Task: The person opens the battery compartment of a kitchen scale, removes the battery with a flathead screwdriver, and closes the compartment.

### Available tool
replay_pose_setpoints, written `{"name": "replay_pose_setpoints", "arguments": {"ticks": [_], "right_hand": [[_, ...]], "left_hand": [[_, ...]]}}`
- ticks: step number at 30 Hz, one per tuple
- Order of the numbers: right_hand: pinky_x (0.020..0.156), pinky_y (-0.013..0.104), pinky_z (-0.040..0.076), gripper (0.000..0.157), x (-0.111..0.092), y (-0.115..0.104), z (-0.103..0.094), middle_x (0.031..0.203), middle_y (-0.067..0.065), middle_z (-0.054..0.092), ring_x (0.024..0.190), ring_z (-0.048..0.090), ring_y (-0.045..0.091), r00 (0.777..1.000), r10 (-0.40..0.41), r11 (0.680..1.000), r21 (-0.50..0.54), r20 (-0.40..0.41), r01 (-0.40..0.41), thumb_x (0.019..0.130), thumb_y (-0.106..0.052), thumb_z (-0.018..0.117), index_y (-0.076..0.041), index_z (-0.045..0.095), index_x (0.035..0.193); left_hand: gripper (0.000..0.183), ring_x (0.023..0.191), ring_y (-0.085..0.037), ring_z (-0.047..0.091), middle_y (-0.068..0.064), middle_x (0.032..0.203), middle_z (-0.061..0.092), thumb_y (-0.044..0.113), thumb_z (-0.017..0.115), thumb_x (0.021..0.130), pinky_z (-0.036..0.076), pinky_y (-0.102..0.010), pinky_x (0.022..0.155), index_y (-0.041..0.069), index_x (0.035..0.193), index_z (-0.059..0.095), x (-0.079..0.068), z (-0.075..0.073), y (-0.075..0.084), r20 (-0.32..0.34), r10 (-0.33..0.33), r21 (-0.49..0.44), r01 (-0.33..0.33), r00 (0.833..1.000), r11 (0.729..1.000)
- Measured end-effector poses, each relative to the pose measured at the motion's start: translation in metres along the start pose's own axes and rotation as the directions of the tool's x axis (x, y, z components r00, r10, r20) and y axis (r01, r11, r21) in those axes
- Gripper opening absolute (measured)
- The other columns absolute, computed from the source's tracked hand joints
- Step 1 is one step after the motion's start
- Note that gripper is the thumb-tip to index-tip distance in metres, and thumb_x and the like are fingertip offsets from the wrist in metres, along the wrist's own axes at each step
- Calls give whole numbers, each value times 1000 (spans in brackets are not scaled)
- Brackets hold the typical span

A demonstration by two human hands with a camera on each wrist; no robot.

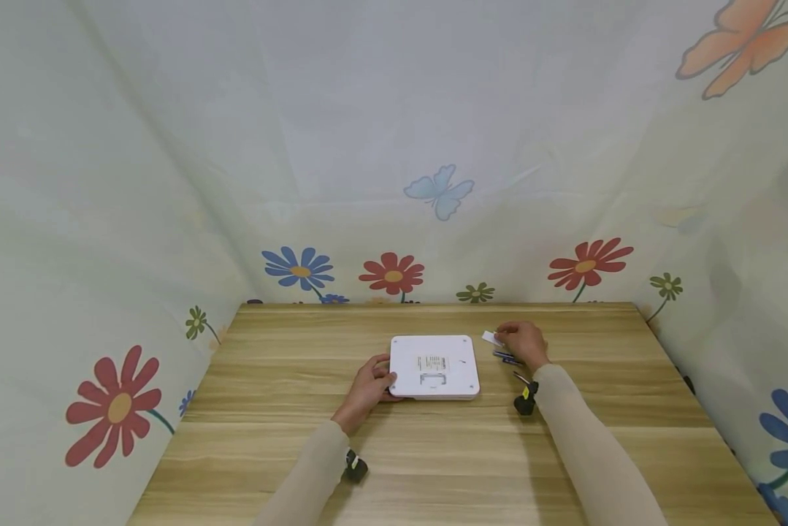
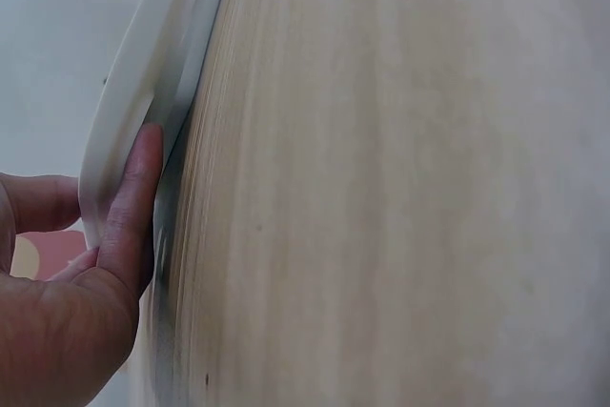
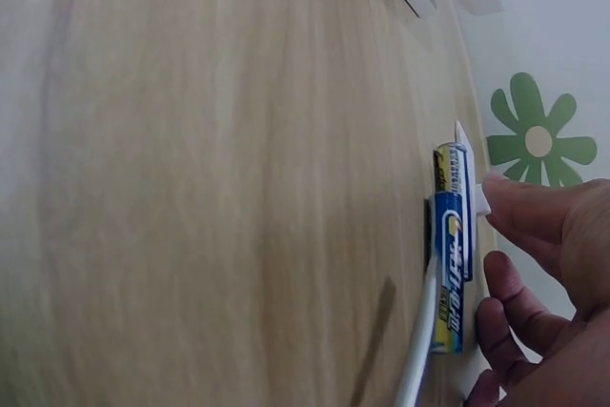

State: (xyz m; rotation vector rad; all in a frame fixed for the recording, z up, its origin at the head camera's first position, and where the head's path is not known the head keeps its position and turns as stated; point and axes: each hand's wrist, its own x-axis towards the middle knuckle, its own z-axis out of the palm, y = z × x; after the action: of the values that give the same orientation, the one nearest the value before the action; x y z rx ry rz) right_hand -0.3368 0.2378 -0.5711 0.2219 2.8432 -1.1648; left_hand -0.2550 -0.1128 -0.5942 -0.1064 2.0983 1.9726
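A flat white device [image 1: 434, 354] lies with its labelled underside up, a bracket-shaped compartment outline near its front edge. My left hand [image 1: 370, 381] grips its left edge, thumb on top; in the left wrist view, fingers of this hand [image 2: 81, 293] reach under the rim. To the right, my right hand [image 1: 523, 342] pinches a small flat white piece [image 1: 490, 337], shaped like a battery cover, just above the table. Beside that hand lie blue batteries [image 1: 507, 356]; the nearer battery [image 3: 448, 264] shows yellow ends and printed lettering.
A thin grey rod [image 3: 416, 350] slants past the batteries in the right wrist view. The wooden table [image 1: 288, 343] meets a flower-printed cloth [image 1: 341, 183] at its back edge. Black wrist cameras [image 1: 525, 402] are strapped to both sleeves.
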Motion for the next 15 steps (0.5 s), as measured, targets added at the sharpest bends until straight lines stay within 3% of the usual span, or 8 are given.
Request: {"name": "replay_pose_setpoints", "arguments": {"ticks": [15], "right_hand": [[96, 59, 35, 23, 5, 5, 9, 121, 13, 75, 113, 63, 35, 999, 12, 1000, 5, -42, -12, 96, -30, 69, -14, 79, 109]], "left_hand": [[51, 80, -18, 71, -21, 113, 63, 4, 52, 104, 67, -39, 75, 1, 153, 37, -3, 0, 3, -2, -9, -4, 9, 1000, 1000]]}}
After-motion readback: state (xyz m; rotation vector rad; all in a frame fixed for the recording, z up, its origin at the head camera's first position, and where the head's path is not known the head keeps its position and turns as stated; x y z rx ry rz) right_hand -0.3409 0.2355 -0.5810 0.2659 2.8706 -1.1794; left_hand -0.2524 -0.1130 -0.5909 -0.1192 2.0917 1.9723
